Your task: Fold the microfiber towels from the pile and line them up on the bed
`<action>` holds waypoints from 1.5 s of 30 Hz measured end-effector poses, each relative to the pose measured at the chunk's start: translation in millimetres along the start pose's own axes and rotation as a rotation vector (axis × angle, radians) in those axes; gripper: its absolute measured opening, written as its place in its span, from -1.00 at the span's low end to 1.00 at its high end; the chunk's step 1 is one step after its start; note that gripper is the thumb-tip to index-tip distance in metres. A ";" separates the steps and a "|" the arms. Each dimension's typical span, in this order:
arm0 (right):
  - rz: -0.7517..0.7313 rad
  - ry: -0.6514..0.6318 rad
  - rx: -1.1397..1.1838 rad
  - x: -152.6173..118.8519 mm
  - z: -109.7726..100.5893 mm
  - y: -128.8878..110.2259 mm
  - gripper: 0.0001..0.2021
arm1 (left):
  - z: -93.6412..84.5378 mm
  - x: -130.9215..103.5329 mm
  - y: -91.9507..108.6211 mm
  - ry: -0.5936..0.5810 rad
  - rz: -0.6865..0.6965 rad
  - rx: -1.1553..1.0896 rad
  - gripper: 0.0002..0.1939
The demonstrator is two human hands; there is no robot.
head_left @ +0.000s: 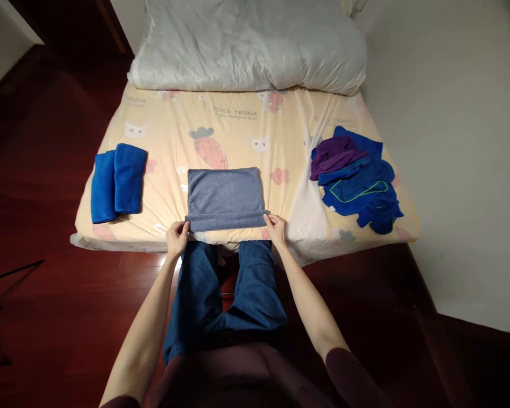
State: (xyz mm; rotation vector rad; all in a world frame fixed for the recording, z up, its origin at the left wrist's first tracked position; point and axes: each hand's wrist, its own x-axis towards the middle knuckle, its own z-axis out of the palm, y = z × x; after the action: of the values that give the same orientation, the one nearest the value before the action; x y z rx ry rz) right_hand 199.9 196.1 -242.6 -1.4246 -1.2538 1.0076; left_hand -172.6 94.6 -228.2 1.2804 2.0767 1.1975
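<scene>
We see a towel (pixel 225 192) mid near edge of the bed (pixel 165 122). Folded cloths (pixel 130 180) by left edge, cloth pile (pixel 359 178) by right, quilt (pixel 246 51) behind.

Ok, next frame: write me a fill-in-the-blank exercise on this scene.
The left hand and right hand pinch the grey-blue rectangular cloth at the edge ____ to the blue trousers.
Two folded bright-blue cloths lie on the person's ____ side.
In the crumpled pile of mostly blue cloths, the top-left one is ____.
The large pink vegetable printed on the pale yellow bedsheet is a ____.

Missing words: closest; left; purple; carrot.
</scene>
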 end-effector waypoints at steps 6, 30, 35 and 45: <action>0.009 0.013 -0.083 0.9 3.4 -5.0 -0.59 | -0.3 -2.9 2.9 -0.025 -0.027 0.021 -0.73; -0.529 -0.322 -0.762 -5.1 12.8 -31.8 -0.30 | 4.5 8.3 37.2 -0.371 0.474 0.336 -0.39; -0.549 -0.333 -0.713 -15.1 -6.1 -32.4 -0.33 | -11.3 2.6 30.2 -0.370 0.480 0.303 -0.42; -0.229 -0.178 -0.173 4.8 -8.6 -5.9 -0.43 | -11.4 2.4 5.0 -0.157 0.214 -0.036 -0.59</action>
State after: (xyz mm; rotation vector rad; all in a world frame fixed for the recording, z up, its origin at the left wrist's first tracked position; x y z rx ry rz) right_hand 207.7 199.9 -235.0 -1.3048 -1.6286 0.9013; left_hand -179.3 92.5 -217.7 1.5576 1.8364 1.1746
